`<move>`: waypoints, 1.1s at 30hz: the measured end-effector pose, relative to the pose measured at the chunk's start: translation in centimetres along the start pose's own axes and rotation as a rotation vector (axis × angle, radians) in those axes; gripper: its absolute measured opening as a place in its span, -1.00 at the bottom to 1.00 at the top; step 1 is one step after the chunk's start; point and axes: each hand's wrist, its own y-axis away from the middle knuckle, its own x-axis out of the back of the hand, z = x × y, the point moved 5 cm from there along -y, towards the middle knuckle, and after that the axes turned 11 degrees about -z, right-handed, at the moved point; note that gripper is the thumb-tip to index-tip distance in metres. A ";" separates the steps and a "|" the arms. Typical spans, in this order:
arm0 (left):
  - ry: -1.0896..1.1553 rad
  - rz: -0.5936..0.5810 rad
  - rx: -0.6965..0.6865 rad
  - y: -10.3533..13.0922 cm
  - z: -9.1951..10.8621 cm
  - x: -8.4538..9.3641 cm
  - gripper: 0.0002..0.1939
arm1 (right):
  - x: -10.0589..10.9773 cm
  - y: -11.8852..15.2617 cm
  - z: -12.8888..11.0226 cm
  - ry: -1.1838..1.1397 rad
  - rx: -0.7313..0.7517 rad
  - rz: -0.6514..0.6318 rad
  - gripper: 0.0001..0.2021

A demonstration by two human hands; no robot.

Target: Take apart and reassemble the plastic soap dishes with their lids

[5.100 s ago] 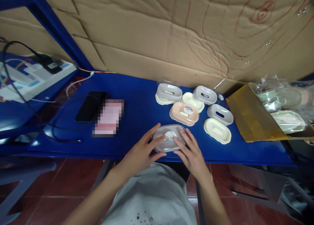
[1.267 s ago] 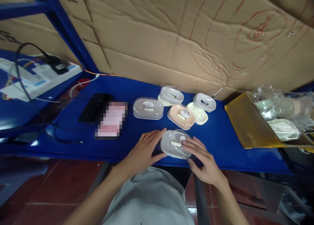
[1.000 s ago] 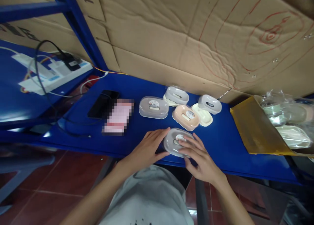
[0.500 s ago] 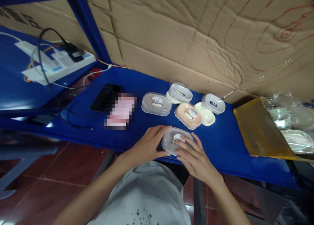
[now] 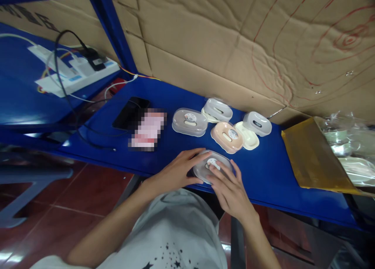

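Note:
An oval grey box with a clear lid and a round sticker (image 5: 202,168) lies near the front edge of the blue table. My left hand (image 5: 178,169) grips its left end between thumb and fingers. Over its right side, my right hand (image 5: 230,185) has its fingers on the lid and rim. Behind it sit a peach lidded box (image 5: 222,134) and a grey lidded box (image 5: 181,122). Farther back are two open grey dishes (image 5: 216,110) (image 5: 258,124) beside cream pieces (image 5: 247,138).
A cardboard box (image 5: 313,155) with plastic-wrapped items (image 5: 357,169) stands at the right. On the left are a black phone (image 5: 130,112), a pixelated pink item (image 5: 149,128), cables and a white power strip (image 5: 67,83). Cardboard (image 5: 190,46) rises behind the table (image 5: 278,187).
The view has shifted slightly, so the table objects appear a little farther right. Both hands stay on the grey box, with the right fingers slightly moved across its lid.

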 end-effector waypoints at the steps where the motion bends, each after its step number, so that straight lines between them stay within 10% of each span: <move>1: 0.005 -0.005 -0.002 0.0 0.0 0.0 0.01 | -0.1 0.1 0.2 -0.006 -0.028 0.024 -0.55; 7: 0.026 -0.027 -0.012 0.0 0.1 0.0 0.04 | -0.1 0.0 0.7 -0.082 -0.091 0.074 -0.31; 33: -0.022 -0.061 -0.008 -0.3 0.4 -0.3 -0.03 | -1.0 0.5 0.0 -0.003 -0.118 0.137 -0.35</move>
